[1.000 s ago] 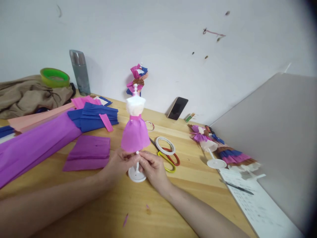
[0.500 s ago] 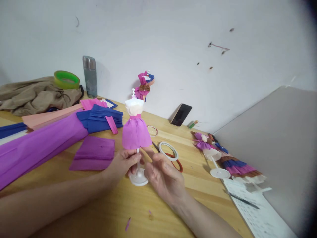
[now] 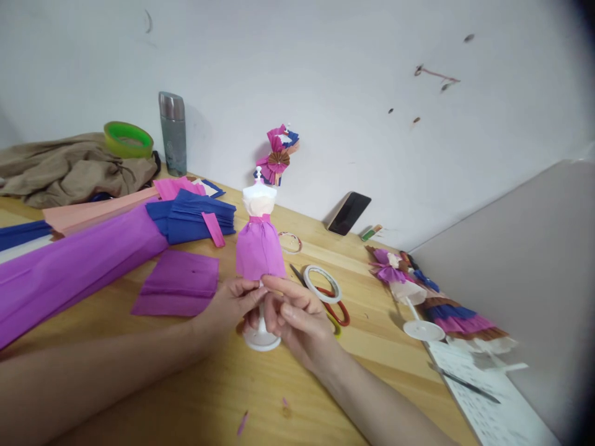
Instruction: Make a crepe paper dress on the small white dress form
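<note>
Now both of my hands have closed back in under the hem of the purple skirt (image 3: 260, 249) on the little white mannequin stand (image 3: 261, 337). Half a second ago my right hand (image 3: 297, 319) was lifted off and hanging open in front of the pole; now it is against the pole again, fingers (image 3: 279, 286) curled and pointing left, their tips touching the lower edge of the paper. My left hand (image 3: 230, 305) has hardly shifted: it pinches at the hem from the other side, thumb and forefinger closed just where the pole comes out of the skirt. Whether the pinch has the paper, the pole or both, I cannot tell, as the fingers overlap there.

The mannequin stands upright on the bench (image 3: 195, 396), its round base between my wrists, and the skirt looks narrower than a second ago, less flared and drawn in toward the pole. I judge that I am gathering and shaping the hem, with the stand steadied and nothing lifted.

Behind the right hand lie the tape roll (image 3: 322, 275) and the scissors (image 3: 335, 310), near but untouched. A folded purple sheet (image 3: 179, 282) lies left of my left hand.
</note>
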`<action>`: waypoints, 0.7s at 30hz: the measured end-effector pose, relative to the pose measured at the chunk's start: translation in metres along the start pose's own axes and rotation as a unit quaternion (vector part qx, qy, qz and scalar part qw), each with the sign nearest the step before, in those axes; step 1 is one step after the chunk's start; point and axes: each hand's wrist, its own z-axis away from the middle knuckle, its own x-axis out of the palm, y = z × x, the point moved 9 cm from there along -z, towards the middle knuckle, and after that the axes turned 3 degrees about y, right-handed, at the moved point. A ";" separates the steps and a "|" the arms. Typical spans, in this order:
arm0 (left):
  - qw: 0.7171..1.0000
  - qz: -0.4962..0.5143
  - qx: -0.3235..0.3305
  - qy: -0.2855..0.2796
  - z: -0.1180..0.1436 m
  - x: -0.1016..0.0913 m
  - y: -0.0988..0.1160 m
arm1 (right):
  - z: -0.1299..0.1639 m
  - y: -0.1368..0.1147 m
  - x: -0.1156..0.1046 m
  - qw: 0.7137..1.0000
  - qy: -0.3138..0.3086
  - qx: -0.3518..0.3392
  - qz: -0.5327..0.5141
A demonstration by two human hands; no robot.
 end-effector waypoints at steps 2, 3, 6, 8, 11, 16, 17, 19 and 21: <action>1.000 0.008 0.006 -0.003 -0.002 0.000 -0.001 | 0.002 0.002 -0.005 0.999 0.009 -0.009 0.030; 1.000 0.014 0.006 -0.006 -0.003 0.001 -0.002 | 0.003 0.003 -0.006 0.999 0.008 -0.011 0.041; 0.999 0.035 0.000 -0.011 -0.004 0.001 -0.004 | 0.004 0.004 -0.006 0.999 -0.002 -0.017 0.046; 0.999 0.031 -0.001 -0.012 -0.003 0.000 -0.004 | 0.004 0.002 -0.006 0.999 0.007 -0.023 0.036; 1.000 0.000 0.002 -0.018 -0.001 -0.001 -0.002 | 0.003 -0.002 -0.011 0.998 0.042 -0.024 0.029; 1.000 0.006 -0.010 -0.021 -0.001 -0.001 -0.001 | 0.006 -0.009 -0.012 0.997 0.065 -0.034 0.029; 1.000 0.014 -0.013 -0.013 -0.002 -0.002 -0.002 | 0.007 -0.010 -0.013 0.996 0.070 -0.037 0.033; 1.000 0.019 -0.015 0.006 -0.003 -0.006 -0.002 | 0.008 -0.011 -0.016 0.995 0.078 -0.046 0.041; 1.000 0.010 -0.012 0.017 -0.004 -0.008 -0.001 | 0.009 -0.011 -0.022 0.993 0.089 -0.059 0.051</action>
